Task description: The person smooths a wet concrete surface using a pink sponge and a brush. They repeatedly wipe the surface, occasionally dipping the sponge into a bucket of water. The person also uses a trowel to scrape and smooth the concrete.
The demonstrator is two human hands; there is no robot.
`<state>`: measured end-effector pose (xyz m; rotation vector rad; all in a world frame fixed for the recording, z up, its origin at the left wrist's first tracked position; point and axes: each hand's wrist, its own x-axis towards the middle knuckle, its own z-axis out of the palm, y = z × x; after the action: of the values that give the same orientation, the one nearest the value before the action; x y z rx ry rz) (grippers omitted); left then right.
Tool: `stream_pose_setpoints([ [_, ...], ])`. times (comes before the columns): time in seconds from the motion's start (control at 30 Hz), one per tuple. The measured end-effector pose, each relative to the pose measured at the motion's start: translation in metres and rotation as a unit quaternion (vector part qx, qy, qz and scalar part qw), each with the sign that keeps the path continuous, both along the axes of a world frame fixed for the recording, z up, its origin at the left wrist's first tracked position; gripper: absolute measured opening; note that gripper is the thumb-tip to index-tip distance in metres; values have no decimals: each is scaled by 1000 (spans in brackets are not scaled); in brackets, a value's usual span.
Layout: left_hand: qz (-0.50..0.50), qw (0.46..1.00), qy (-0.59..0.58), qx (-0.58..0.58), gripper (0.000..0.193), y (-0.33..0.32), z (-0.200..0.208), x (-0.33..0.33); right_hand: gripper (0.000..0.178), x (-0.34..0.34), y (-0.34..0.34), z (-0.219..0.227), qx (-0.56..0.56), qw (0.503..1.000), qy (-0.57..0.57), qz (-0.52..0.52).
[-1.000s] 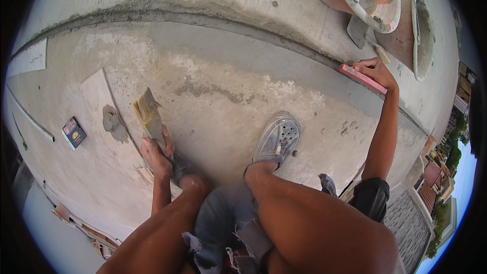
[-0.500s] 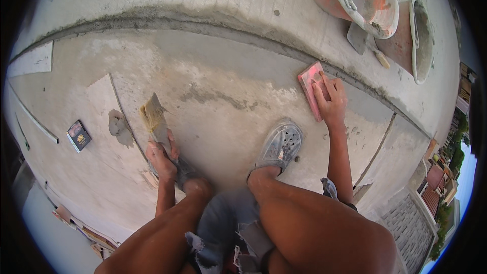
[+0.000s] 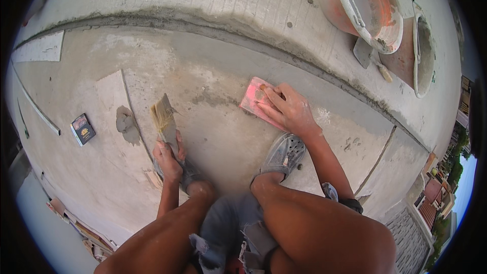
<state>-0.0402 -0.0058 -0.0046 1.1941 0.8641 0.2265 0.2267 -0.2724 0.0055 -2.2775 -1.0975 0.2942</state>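
While the left hand [image 3: 169, 161] grips a brush [image 3: 164, 117] by its handle, head toward the far edge of the slab [image 3: 218, 139], the right hand [image 3: 293, 111] holds a pink float [image 3: 252, 96] from above; float is mid-slab, short of that edge, just past the right shoe [image 3: 285, 156]; can't tell if it touches; mortar lump [image 3: 127, 124] at right edge of pale board [image 3: 112, 87]; buckets [image 3: 336, 10], trowel [image 3: 362, 53] beyond slab's far edge.

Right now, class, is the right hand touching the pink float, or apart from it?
Touching. The head view shows the right hand closed over the top of the pink float, gripping it with no gap.
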Motion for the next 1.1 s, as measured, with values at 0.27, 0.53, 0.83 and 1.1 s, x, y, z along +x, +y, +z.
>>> stream_pose_setpoints([
  [0.27, 9, 1000, 11, 20, 63, -2, 2, 4, 39, 3, 22, -5, -17, 997, 55, -42],
  [0.53, -5, 1000, -3, -9, 64, -1, 3, 5, 38, 1, 58, -14, -5, 1000, 0, -20],
  [0.83, 4, 1000, -7, -16, 64, -3, 11, 12, 36, 4, 108, -16, 13, 999, 29, -22],
  [1.1, -6, 999, -26, -34, 74, 0, 11, 4, 38, 1, 154, -7, -33, 997, 67, -13],
])
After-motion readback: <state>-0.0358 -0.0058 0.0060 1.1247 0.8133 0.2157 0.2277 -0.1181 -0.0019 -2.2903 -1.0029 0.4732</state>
